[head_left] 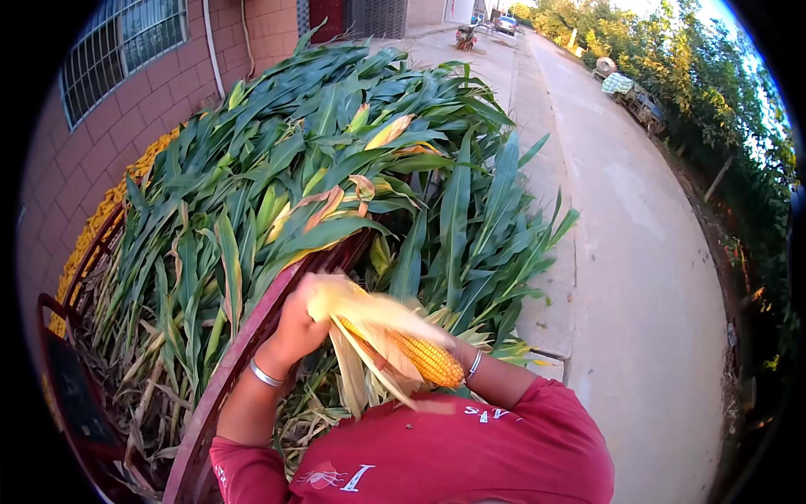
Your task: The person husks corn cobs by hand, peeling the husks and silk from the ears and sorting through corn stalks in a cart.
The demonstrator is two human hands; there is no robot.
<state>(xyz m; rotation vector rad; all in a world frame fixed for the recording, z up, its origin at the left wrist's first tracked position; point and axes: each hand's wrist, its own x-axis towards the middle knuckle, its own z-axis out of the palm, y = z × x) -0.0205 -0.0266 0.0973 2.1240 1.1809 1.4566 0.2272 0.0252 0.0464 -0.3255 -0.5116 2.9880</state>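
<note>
An ear of corn [426, 357] with yellow kernels lies across the space in front of my chest, its bare tip pointing right. Pale husk leaves [361, 374] hang loose from it, partly smeared by motion. My left hand [304, 317] is closed around the husked end at the left. Behind the ear and husk, my right hand [462, 351] is mostly hidden; its wrist with a silver bracelet shows beside the tip, but its fingers cannot be made out.
Green corn stalks [294, 160] are heaped over a cart with a red metal rail [243, 353]. Yellow corn cobs [92, 227] line the brick wall [109, 118] at left. A concrete road [630, 277] runs along the right, with a parked vehicle [640, 105] by the trees.
</note>
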